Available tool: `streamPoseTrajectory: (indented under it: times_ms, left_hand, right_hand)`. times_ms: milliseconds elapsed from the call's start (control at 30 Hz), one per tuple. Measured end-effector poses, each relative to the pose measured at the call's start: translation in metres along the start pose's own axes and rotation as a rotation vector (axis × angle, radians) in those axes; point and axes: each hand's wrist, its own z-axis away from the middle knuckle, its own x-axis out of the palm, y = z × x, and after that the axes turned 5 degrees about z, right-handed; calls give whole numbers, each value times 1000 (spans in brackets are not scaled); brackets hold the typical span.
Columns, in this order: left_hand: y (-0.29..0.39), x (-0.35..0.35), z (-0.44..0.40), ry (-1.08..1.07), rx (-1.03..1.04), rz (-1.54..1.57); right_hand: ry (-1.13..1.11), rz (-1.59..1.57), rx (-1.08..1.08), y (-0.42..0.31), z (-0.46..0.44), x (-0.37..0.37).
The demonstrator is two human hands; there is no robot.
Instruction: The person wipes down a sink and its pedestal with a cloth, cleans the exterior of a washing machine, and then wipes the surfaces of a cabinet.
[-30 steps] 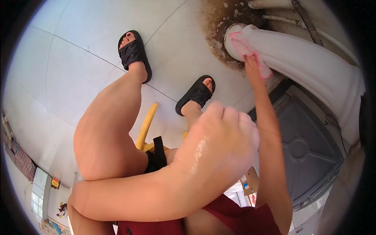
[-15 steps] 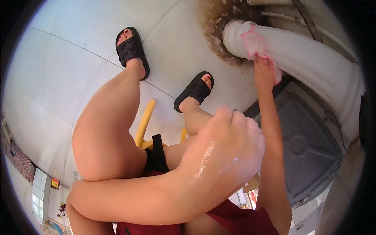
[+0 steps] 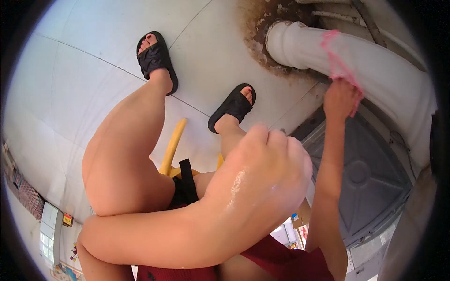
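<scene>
My right hand [image 3: 341, 97] reaches out on the right and is closed on a pink-edged cloth [image 3: 355, 84], which lies against the side of a white pedestal column [image 3: 384, 70]. The cloth is smeared by motion, its pale middle hard to tell from the column. Close to the camera, my left hand [image 3: 267, 173] is curled into a fist with wet, shiny skin on its back. Its palm and fingertips are turned away, so what it grips, if anything, is hidden.
Brown stains [image 3: 258, 37] surround the column's foot on the tiled floor [image 3: 103, 79]. Pipes [image 3: 340, 18] run behind it. A dark grey ribbed panel [image 3: 358, 187] lies beneath my right arm. Yellow stool legs [image 3: 173, 145] show between my legs, near my black sandals [image 3: 154, 58].
My right hand has slid the cloth along the column, away from its stained foot and toward the right. My left fist has shifted only slightly left.
</scene>
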Motion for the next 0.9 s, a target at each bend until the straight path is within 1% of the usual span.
streamPoseTrajectory:
  times_ms: [67, 100, 133, 200, 233, 300, 333, 400, 433, 500, 533, 600, 633, 733, 800, 867, 900]
  left_hand:
    - [1, 0, -1, 8, 11, -4]
    - [1, 1, -1, 7, 12, -10]
    - [2, 1, -1, 6, 13, -17]
    - [1, 3, -2, 40, 20, -9]
    - [0, 2, -2, 50, 21, -13]
    - [-4, 0, -3, 54, -25, -17]
    - [-5, -2, -2, 52, -33, -22]
    - [-5, -2, -2, 24, -59, 6]
    - [-5, -2, -2, 13, -69, 18]
    - [-4, -2, -4, 14, -45, -10]
    - [-3, -3, -5, 10, -33, -14]
    - [-1, -4, -7, -30, -22, 28]
    - [-1, -4, -8, -43, -18, 39]
    - [-3, 0, -7, -17, -25, 22]
    - [-8, -2, -6, 4, -20, 20]
    - [-13, -6, -5, -22, -2, -17]
    - [-14, -6, -8, -36, 1, -32]
  right_hand:
    - [96, 53, 138, 6, -7, -27]
    - [-280, 85, 225, -9, -24, -57]
    - [-275, 83, 227, -12, -28, -43]
    - [206, -134, -84, -36, -36, 4]
    - [220, -145, -76, -53, -45, 18]
    - [86, -264, -166, -85, -64, 42]
    - [90, -274, -170, -103, -72, 52]
    - [-177, -246, -148, -133, -91, 66]
    - [-185, -250, -153, -142, -100, 71]
    - [80, -513, 23, -156, -120, 77]
    - [62, -509, 31, -159, -109, 74]
    - [-14, -711, 60, -166, -101, 70]
    - [-45, -830, 30, -170, -87, 79]
    - [-53, -885, 3, -165, -60, 85]
    - [-65, -865, 31, -165, -38, 92]
    - [-69, -838, 60, -160, -36, 86]
    - [-38, -863, 39, -157, -39, 85]
